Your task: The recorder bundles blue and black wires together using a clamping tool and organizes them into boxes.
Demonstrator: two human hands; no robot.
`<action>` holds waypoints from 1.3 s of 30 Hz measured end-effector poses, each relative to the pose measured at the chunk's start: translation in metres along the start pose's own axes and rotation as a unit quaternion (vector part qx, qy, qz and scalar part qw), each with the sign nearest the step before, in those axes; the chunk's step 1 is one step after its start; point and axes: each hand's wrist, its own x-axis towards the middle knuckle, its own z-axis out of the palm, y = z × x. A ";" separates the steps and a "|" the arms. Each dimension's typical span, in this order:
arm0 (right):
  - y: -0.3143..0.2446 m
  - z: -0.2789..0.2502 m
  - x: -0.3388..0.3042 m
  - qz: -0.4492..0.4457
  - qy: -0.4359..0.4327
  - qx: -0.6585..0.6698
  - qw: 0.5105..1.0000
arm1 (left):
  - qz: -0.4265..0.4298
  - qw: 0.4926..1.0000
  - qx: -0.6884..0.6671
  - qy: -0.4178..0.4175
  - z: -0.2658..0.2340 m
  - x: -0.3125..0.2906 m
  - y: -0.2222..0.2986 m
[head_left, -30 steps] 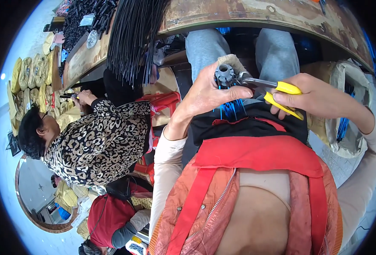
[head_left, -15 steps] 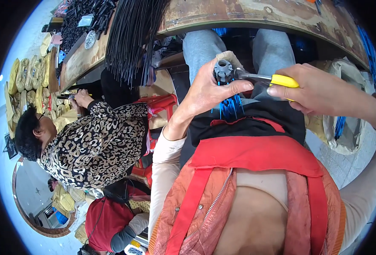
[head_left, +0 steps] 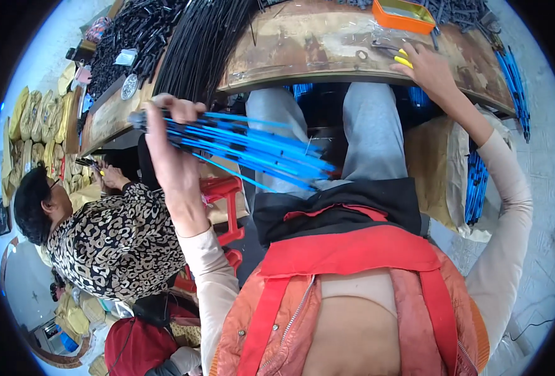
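Blue rod bundle point(head_left: 261, 153) in the left hand, pliers point(head_left: 403, 62) at the bench's near edge.
Left hand point(head_left: 176, 147) was clamped round the bundle's dark end; the rods, slightly blurred, slanted over the lap, off the near edge of the bench point(head_left: 302, 47). Right hand point(head_left: 429, 70) touched the yellow plier handles; could not tell whether its fingers were closed. An orange tray point(head_left: 403, 23) sat farther in; black rods point(head_left: 205, 50) overhung the near edge, leftward.
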 end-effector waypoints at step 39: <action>-0.193 -0.073 -0.090 0.040 -0.162 0.848 0.504 | -0.317 0.902 0.096 -0.278 0.020 -0.081 -0.077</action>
